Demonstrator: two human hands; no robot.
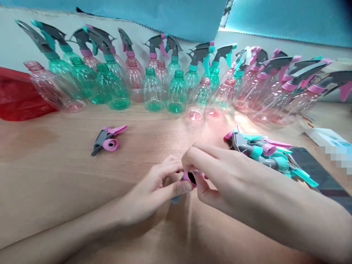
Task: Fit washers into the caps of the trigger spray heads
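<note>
Low over the table, my left hand [162,179] is closed round a grey and pink trigger sprayer head [189,177], its pink collar turned up toward me. My right hand [209,172] reaches in from the right, fingertips pinched at the collar. Something small and pale seems to be between those fingertips, but I cannot make it out. Another pink and grey sprayer head [106,141] lies on its side to the left. Beyond my right wrist is a pile of pink, teal and grey sprayer heads [258,150].
Along the back stand several clear green bottles [112,88] and pink bottles [134,80], many topped with sprayer heads. A red plastic bag [24,95] sits at far left. A dark flat panel [319,176] lies under the pile's right side; a white and blue packet [330,137] is beyond.
</note>
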